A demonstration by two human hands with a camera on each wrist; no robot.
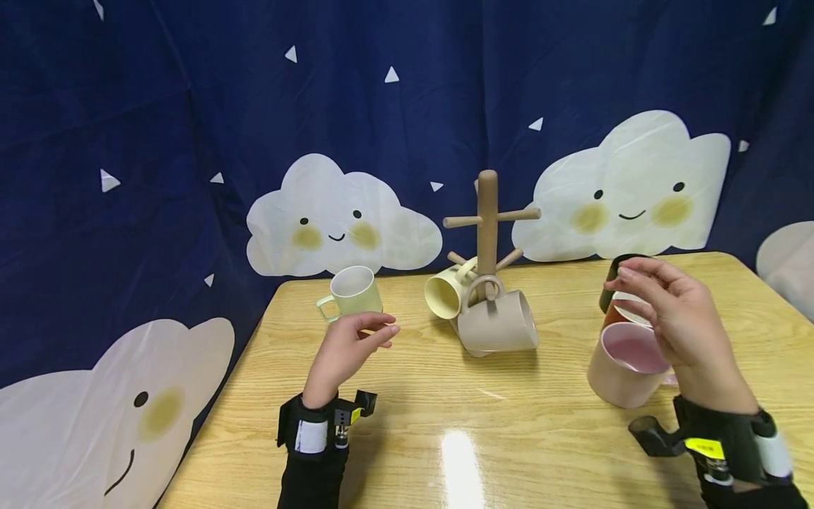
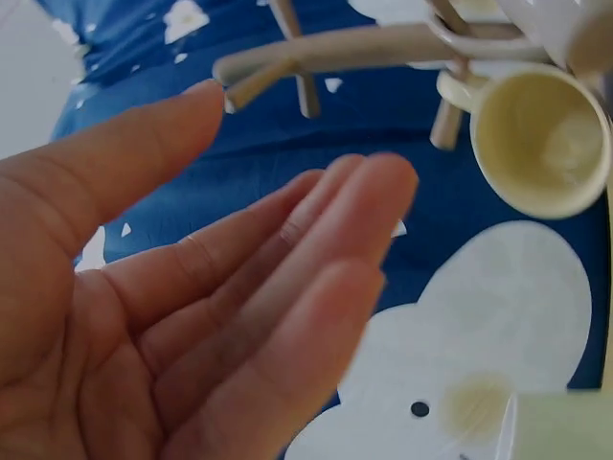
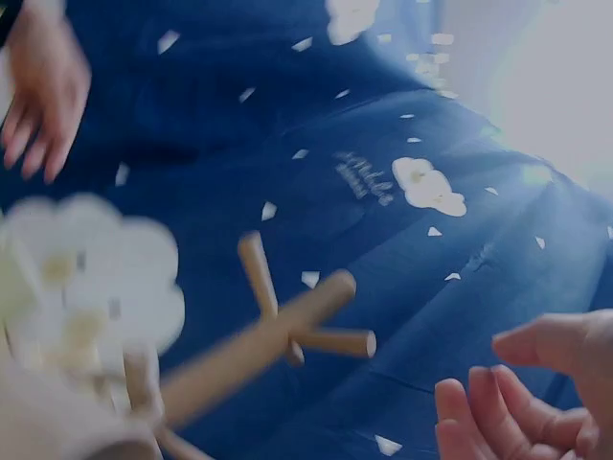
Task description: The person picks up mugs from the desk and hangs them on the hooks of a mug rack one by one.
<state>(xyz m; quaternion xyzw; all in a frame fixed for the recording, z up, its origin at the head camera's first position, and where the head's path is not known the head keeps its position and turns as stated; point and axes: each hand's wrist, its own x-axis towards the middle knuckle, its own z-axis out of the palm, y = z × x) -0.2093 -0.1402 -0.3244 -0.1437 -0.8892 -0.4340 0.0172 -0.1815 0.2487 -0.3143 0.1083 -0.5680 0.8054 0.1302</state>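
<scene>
A navy curtain (image 1: 191, 106) with clouds hangs behind the wooden bench (image 1: 420, 424), which carries a wooden rack (image 1: 487, 240). The right hand (image 1: 693, 325) and left hand (image 1: 343, 350) are raised, thumbs apart from loosely bent fingers. A grey mug (image 1: 499, 325) and yellow mug (image 1: 443, 295) hang on lower pegs. By the right hand stand a pink mug (image 1: 623, 375), an orange mug (image 1: 609, 318) and, partly hidden, probably a dark mug (image 1: 607, 302); a green mug (image 1: 359, 300) stands beyond the left.
</scene>
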